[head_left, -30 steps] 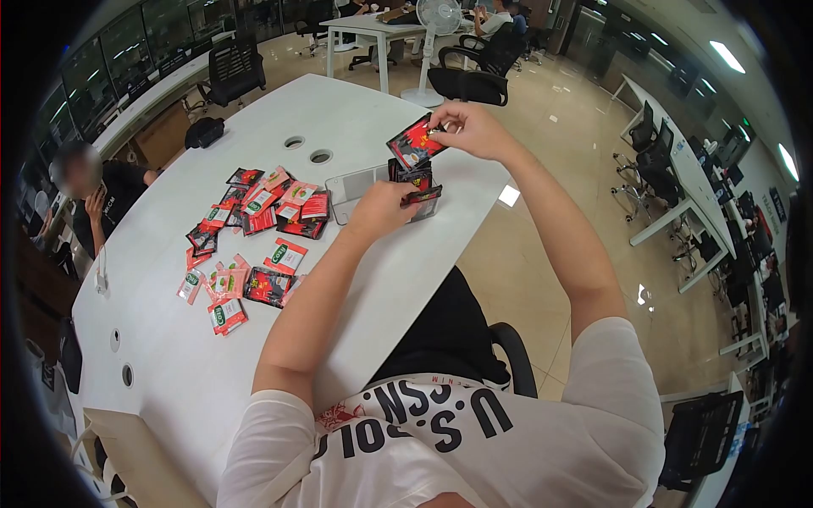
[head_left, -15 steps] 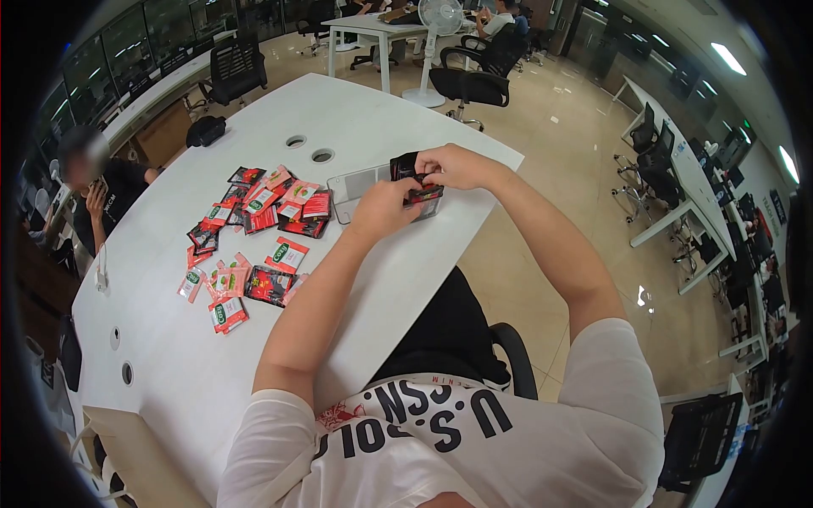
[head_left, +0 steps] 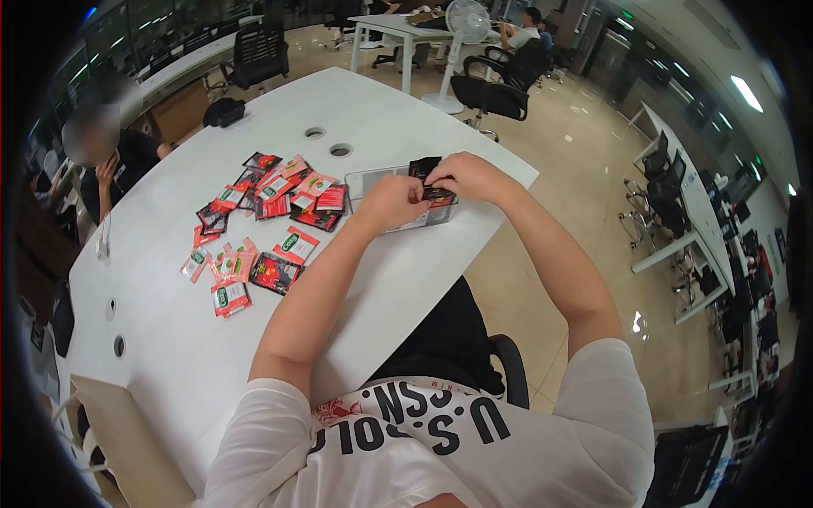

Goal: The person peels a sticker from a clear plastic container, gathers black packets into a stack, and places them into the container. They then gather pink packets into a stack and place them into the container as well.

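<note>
A clear plastic box with dividers (head_left: 362,180) lies near the table's right edge. Black sachets (head_left: 425,167) stand in its right end, and a black-and-red sachet (head_left: 439,197) shows between my hands. My right hand (head_left: 471,178) is closed over these, fingertips pinching the black-and-red sachet from above. At the box's near side, my left hand (head_left: 391,203) has its fingers curled together against the sachet's left edge; what they grip is hidden. Left of the box lies a loose pile of red, pink and black sachets (head_left: 275,188), with a smaller group of sachets (head_left: 230,264) nearer me.
The white table (head_left: 178,364) has round cable holes (head_left: 340,151). A black pouch (head_left: 224,112) sits at its far left edge, and a person (head_left: 127,169) sits beyond. A beige bag (head_left: 127,432) stands at lower left. Behind are a fan (head_left: 466,25) and office chairs (head_left: 491,93).
The camera view has shifted slightly, moving the table contents right. My hands have drawn slightly apart over the sachets, with the right hand's fingers now lower on them.
</note>
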Available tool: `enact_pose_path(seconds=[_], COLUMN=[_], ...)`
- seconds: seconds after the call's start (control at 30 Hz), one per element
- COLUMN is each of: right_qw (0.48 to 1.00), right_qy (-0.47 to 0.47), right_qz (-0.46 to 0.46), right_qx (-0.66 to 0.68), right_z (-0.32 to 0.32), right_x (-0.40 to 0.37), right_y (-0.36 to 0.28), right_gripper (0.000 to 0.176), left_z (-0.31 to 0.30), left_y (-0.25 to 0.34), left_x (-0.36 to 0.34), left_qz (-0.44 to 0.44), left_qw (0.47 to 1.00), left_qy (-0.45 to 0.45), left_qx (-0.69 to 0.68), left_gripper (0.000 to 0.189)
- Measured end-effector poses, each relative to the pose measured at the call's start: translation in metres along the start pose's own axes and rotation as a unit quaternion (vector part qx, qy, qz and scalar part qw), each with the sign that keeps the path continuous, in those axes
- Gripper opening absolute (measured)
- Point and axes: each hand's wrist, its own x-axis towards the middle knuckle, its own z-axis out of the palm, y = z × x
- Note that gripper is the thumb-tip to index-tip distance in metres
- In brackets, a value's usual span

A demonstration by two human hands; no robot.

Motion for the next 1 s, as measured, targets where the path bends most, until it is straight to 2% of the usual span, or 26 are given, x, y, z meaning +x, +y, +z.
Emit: enact_pose_path(seconds=[0.07,0.3,0.47,0.57,0.67,0.77,0.87,1.0], right_qw=[1.0,1.0,0.999,0.998,0.998,0.998,0.998,0.998], right_qy=[0.009,0.004,0.031,0.043,0.047,0.04,0.047,0.04], right_qz=[-0.015,0.011,-0.005,-0.004,0.001,0.007,0.002,0.006], right_qx=[0.002,0.018,-0.019,-0.039,-0.049,-0.053,-0.05,-0.05], right_z=[-0.001,-0.008,-0.005,-0.008,-0.007,-0.005,0.0,-0.001], right_x=[-0.002,-0.012,-0.014,-0.013,-0.013,-0.014,-0.014,-0.013], right_y=[0.001,-0.006,-0.003,-0.01,-0.011,-0.009,-0.003,-0.006], right_gripper=[0.02,0.03,0.026,0.024,0.023,0.023,0.024,0.024], left_z=[-0.003,0.014,0.025,0.029,0.023,0.016,0.03,0.039], left_y=[0.0,-0.01,-0.009,-0.011,-0.005,0.006,0.001,0.01], left_x=[-0.001,0.001,0.0,0.0,-0.002,-0.004,-0.004,-0.01], left_qz=[-0.022,0.019,0.02,0.03,0.0,0.016,0.114,0.064], left_qw=[1.0,0.996,0.987,0.982,0.984,0.989,0.987,0.988], left_qy=[-0.011,0.077,0.127,0.163,0.137,0.093,0.086,0.029], left_qx=[0.011,0.051,0.095,0.091,0.11,0.11,0.076,0.138], left_gripper=[0.025,0.024,0.02,0.025,0.027,0.025,0.023,0.031])
